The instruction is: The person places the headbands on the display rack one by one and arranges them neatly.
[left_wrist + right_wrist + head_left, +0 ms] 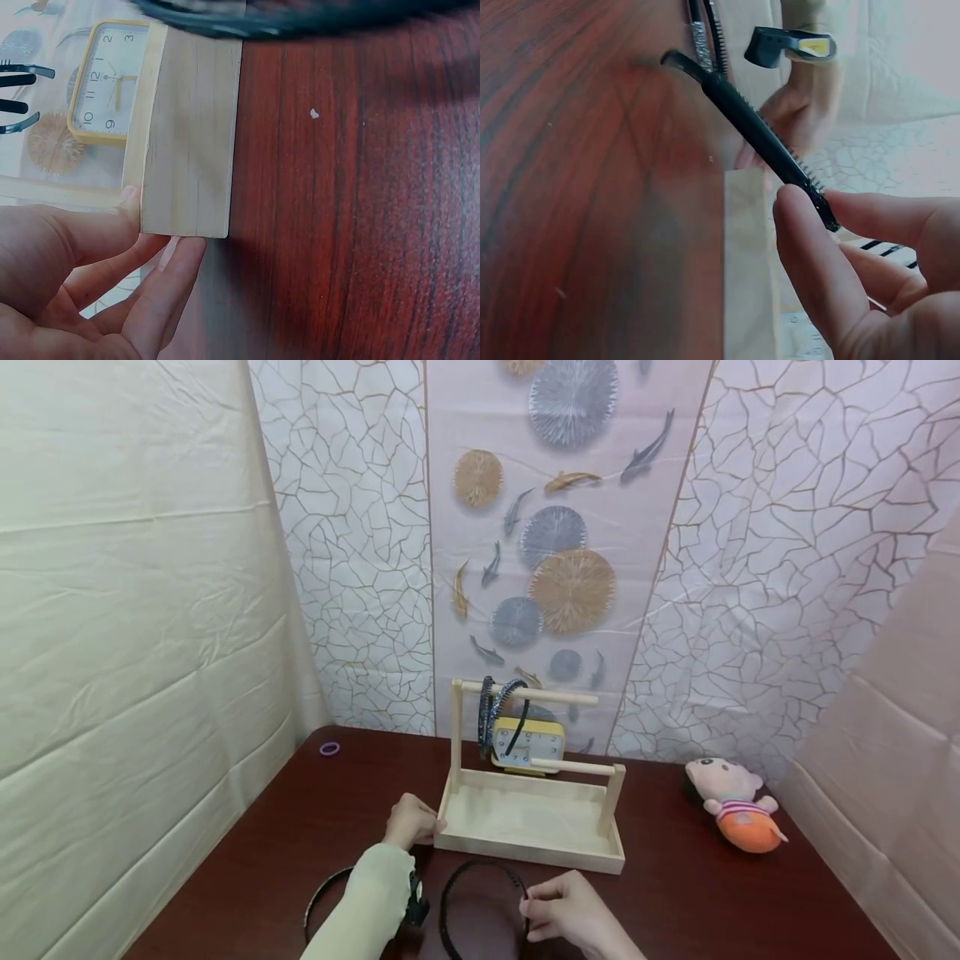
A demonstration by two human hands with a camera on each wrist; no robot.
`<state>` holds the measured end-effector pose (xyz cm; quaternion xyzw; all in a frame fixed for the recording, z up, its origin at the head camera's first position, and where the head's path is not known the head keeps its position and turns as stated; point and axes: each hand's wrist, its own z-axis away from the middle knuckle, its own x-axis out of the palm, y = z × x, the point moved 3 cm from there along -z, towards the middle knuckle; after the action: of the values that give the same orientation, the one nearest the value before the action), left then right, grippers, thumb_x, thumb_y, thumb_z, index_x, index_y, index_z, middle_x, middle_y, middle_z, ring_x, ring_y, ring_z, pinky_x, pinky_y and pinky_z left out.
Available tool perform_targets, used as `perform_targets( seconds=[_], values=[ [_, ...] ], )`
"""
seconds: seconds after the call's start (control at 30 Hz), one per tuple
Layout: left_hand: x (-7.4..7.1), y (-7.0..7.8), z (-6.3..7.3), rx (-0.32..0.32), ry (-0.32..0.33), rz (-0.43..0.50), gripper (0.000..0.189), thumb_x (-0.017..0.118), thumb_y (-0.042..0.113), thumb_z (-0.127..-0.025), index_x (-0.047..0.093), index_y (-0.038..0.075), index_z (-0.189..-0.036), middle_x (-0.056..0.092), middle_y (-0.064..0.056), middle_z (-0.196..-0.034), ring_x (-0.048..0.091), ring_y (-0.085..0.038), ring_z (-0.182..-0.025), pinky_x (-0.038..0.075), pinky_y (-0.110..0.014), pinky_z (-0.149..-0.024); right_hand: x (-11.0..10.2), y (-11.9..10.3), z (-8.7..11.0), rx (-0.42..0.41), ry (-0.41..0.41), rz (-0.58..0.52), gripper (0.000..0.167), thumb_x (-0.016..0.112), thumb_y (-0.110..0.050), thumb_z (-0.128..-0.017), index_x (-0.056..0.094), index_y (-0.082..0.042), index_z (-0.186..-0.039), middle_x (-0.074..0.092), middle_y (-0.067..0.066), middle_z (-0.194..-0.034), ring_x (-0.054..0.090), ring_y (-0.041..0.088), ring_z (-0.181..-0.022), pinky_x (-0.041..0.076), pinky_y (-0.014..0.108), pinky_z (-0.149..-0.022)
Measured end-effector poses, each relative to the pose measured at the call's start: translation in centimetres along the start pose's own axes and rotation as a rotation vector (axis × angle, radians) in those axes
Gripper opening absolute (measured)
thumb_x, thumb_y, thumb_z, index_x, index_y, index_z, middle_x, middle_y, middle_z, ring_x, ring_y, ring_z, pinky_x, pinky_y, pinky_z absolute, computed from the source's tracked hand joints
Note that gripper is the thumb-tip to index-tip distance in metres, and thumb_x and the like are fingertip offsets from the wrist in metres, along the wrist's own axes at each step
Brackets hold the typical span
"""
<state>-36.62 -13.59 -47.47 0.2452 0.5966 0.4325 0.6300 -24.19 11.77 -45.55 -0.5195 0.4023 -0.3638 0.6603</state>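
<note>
A two-bar wooden rack with a tray base [528, 852] stands in the middle of the table. At its left front corner, my left hand [410, 821] grips the tray wall; in the left wrist view the thumb [112, 232] lies at the rim and the fingers at the end face. My right hand [576, 913] pinches one arm of a black headband [757, 139] between thumb and fingertips, its arch raised in front of the rack. Small teeth line the band's inner edge. Glittery dark headbands [485, 714] hang on the rack's taller bar.
Another headband [310, 906] lies left of my left sleeve, partly hidden by it. Behind the rack stands a yellow-framed clock [546, 745]. A plush toy [735, 806] lies at the right, and a purple ring [329, 749] at the far left. Fabric walls surround the table.
</note>
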Motion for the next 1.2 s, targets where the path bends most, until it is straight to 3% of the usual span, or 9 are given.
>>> perform_targets(
  seconds=[0.27, 0.47, 0.73, 0.87, 1.07, 1.2],
  values=[
    [-0.1, 0.1, 0.2, 0.014, -0.009, -0.011, 0.015, 0.08, 0.009, -0.08, 0.076, -0.003, -0.089, 0.072, -0.017, -0.087, 0.071, -0.022, -0.065, 0.058, -0.042, -0.07, -1.3, -1.6, 0.3, -0.057, 0.179, -0.044, 0.032, 0.064, 0.001, -0.09, 0.059, 0.025, -0.111, 0.068, 0.007, -0.089, 0.07, 0.016, -0.074, 0.06, 0.036, -0.071],
    [-0.1, 0.1, 0.2, 0.014, 0.006, -0.033, 0.015, 0.081, 0.01, -0.079, 0.076, -0.002, -0.086, 0.072, -0.015, -0.084, 0.07, -0.021, -0.065, 0.057, -0.042, -0.071, -2.1, -2.9, -0.2, -0.089, 0.336, -0.059, 0.03, 0.064, 0.002, -0.09, 0.062, 0.02, -0.114, 0.07, 0.014, -0.094, 0.068, 0.015, -0.076, 0.06, 0.032, -0.071],
    [0.0, 0.2, 0.0, 0.003, 0.013, -0.034, 0.017, 0.081, 0.009, -0.079, 0.075, -0.003, -0.09, 0.072, -0.017, -0.087, 0.071, -0.023, -0.069, 0.058, -0.041, -0.07, -3.0, -4.0, -1.7, -0.152, 0.545, -0.104, 0.017, 0.067, 0.004, -0.088, 0.069, 0.014, -0.102, 0.07, 0.015, -0.089, 0.072, 0.02, -0.072, 0.059, 0.031, -0.069],
    [0.1, 0.1, -0.1, -0.005, 0.007, -0.002, 0.018, 0.08, 0.007, -0.08, 0.074, -0.005, -0.093, 0.071, -0.019, -0.088, 0.072, -0.024, -0.069, 0.059, -0.039, -0.067, -3.4, -4.3, -2.2, -0.178, 0.599, -0.052, 0.021, 0.071, -0.003, -0.088, 0.071, 0.01, -0.104, 0.072, 0.021, -0.1, 0.074, 0.021, -0.076, 0.059, 0.027, -0.07],
    [0.1, 0.1, -0.2, -0.014, 0.003, 0.011, 0.018, 0.079, 0.006, -0.08, 0.074, -0.005, -0.093, 0.071, -0.019, -0.088, 0.072, -0.024, -0.068, 0.059, -0.039, -0.066, -4.1, -4.2, -2.8, -0.118, 0.688, 0.138, 0.03, 0.076, -0.029, -0.086, 0.076, -0.008, -0.107, 0.07, 0.014, -0.116, 0.074, 0.014, -0.078, 0.05, 0.016, -0.072],
    [0.1, 0.1, -0.2, -0.012, 0.003, 0.005, 0.017, 0.079, 0.006, -0.08, 0.074, -0.005, -0.092, 0.072, -0.019, -0.087, 0.072, -0.024, -0.067, 0.059, -0.039, -0.067, -4.3, -4.2, -3.3, -0.135, 0.712, 0.152, 0.029, 0.075, -0.03, -0.087, 0.076, -0.008, -0.107, 0.069, 0.014, -0.119, 0.074, 0.014, -0.079, 0.053, 0.025, -0.082]
  ],
)
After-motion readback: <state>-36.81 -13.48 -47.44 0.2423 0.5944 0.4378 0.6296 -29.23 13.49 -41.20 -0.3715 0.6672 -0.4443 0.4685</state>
